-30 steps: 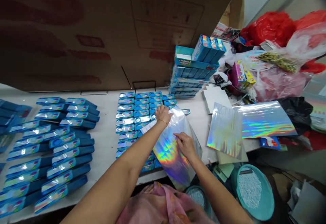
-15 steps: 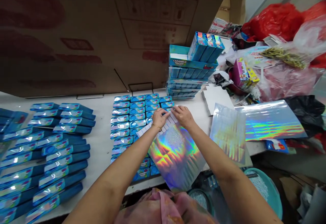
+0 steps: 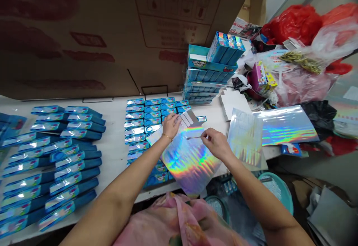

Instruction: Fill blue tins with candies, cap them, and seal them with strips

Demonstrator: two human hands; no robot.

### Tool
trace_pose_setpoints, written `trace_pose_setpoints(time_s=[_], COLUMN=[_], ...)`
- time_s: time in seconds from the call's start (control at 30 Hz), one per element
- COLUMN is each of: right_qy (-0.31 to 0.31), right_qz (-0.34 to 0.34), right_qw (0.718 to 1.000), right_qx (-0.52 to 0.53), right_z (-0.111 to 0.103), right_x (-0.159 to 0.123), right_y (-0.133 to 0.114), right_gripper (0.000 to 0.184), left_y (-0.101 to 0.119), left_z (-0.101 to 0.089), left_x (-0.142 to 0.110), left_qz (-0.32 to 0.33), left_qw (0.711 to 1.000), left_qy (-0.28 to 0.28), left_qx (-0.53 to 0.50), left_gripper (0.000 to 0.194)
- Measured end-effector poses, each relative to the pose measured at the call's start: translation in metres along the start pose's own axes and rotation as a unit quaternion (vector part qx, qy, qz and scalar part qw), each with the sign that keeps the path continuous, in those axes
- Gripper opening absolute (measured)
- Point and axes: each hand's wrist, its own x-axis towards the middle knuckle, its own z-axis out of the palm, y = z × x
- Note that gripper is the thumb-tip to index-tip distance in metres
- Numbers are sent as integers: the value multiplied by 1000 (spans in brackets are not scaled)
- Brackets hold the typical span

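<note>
A shiny holographic sticker sheet with white strips near its top edge lies tilted over rows of small blue boxes. My left hand is at the upper left of this sheet, its bent fingers closed on the edge beside the boxes; the fingertips are partly hidden. Over the sheet's right side, my right hand pinches a thin narrow sticker strip between thumb and fingers. The strip points left, above the sheet. One blue box shows just past the sheet's upper right edge.
More blue boxes stand in rows at left. A large cardboard carton walls off the back. Stacked display boxes stand behind, right of centre. Further holographic sheets and plastic bags lie at right; a turquoise basin sits below.
My right hand has drawn away from my left, toward me and rightward, with the thin strip in its fingers. My left hand has shifted slightly left. The sheet's upper corner now shows.
</note>
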Motion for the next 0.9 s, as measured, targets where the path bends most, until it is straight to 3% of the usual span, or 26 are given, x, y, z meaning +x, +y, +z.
trace_pose_setpoints(time_s=[0.07, 0.13, 0.23, 0.3, 0.37, 0.43, 0.5, 0.57, 0.73, 0.9], right_qy=[-32, -66, -98, -114, -128, -142, -151, -155, -123, -108], right_qz=[70, 130, 178, 187, 191, 194, 196, 208, 252, 261], right_qw=[987, 947, 886, 860, 842, 830, 822, 818, 830, 857], right_qx=[145, 284, 416, 460, 487, 504, 513, 514, 481, 432], right_z=[14, 35, 64, 78, 88, 97, 108, 122, 170, 217], right_x=[-7, -13, -23, -31, -39, -46, -51, -56, -76, -93], right_y=[-8, -17, -39, -56, -71, -84, -95, -104, -128, -141], right_gripper=[10, 11, 15, 18, 19, 19, 20, 21, 21, 20], left_y=[-1, -6, -18, -26, -32, -36, -40, -46, -71, -102], left_z=[-21, -44, -75, -92, -106, -119, -132, -144, -168, -166], left_x=[-25, -52, -87, -106, -121, -134, -146, -159, -199, -235], left_qz=[34, 50, 21, -26, -102, -187, -241, -269, -306, -334], left_qw=[997, 995, 995, 984, 949, 896, 860, 849, 868, 873], left_qy=[-21, -14, 35, 25, -17, -51, -64, -59, -10, 61], left_qx=[-69, -79, -93, -175, -298, -400, -445, -451, -392, -350], left_gripper=[37, 44, 47, 48, 50, 49, 48, 45, 43, 42])
